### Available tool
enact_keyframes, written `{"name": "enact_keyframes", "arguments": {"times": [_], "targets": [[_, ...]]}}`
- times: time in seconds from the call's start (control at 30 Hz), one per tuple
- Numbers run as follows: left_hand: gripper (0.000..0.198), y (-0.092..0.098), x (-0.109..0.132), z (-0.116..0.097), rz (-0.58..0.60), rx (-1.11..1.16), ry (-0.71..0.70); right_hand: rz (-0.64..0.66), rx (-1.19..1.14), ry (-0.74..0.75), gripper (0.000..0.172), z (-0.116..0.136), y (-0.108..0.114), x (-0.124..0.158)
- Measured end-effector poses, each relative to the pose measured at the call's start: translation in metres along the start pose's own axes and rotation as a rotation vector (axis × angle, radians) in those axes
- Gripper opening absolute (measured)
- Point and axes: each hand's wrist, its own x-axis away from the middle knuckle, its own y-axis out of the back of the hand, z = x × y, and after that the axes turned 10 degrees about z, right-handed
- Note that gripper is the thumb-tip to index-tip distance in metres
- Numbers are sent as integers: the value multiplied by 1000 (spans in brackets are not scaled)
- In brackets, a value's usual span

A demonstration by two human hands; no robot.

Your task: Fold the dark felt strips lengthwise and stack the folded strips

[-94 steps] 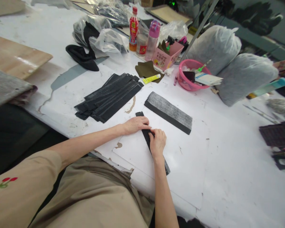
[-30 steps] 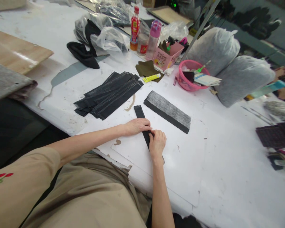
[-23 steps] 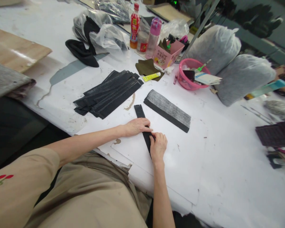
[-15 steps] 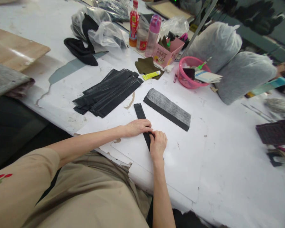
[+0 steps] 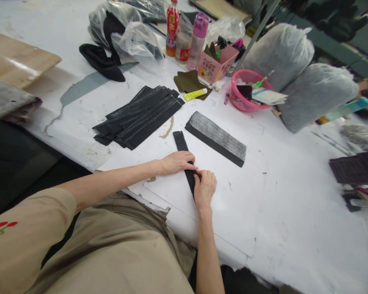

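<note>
A narrow black fabric strip (image 5: 190,178) lies slantwise on the white table in front of me. My left hand (image 5: 178,162) rests across its middle, fingers closed over it and the thumb against its right edge. Just below, my right hand (image 5: 205,185) pinches that same edge, its fingers curled. The strip's lower end is partly hidden behind the right hand. To the upper right sits a stack of strips (image 5: 218,135), grey and fuzzy on top with a black side. A loose pile of black strips (image 5: 138,118) spreads out at the upper left.
A yellow tube (image 5: 195,94) lies on dark olive cloth beyond the strips. Behind stand a pink basket (image 5: 248,105), a pink box (image 5: 213,69), a red-labelled bottle (image 5: 172,30) and a purple-capped bottle (image 5: 196,45). Filled white bags (image 5: 320,96) stand at right; boards (image 5: 18,57) jut in at left.
My right hand has shifted very slightly down and away from the left along the strip. The left hand stays on the strip, and the view has tilted a little.
</note>
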Motion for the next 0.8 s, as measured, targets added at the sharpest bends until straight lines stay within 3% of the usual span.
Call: {"name": "enact_keyframes", "arguments": {"times": [0.23, 0.6, 0.8], "targets": [[23, 2, -7, 9, 14, 78, -3, 7, 12, -1, 9, 3, -2, -20], [20, 2, -5, 2, 11, -84, -42, 28, -8, 13, 6, -5, 1, -1], [17, 0, -8, -6, 17, 30, -45, 10, 4, 8, 8, -2, 3, -2]]}}
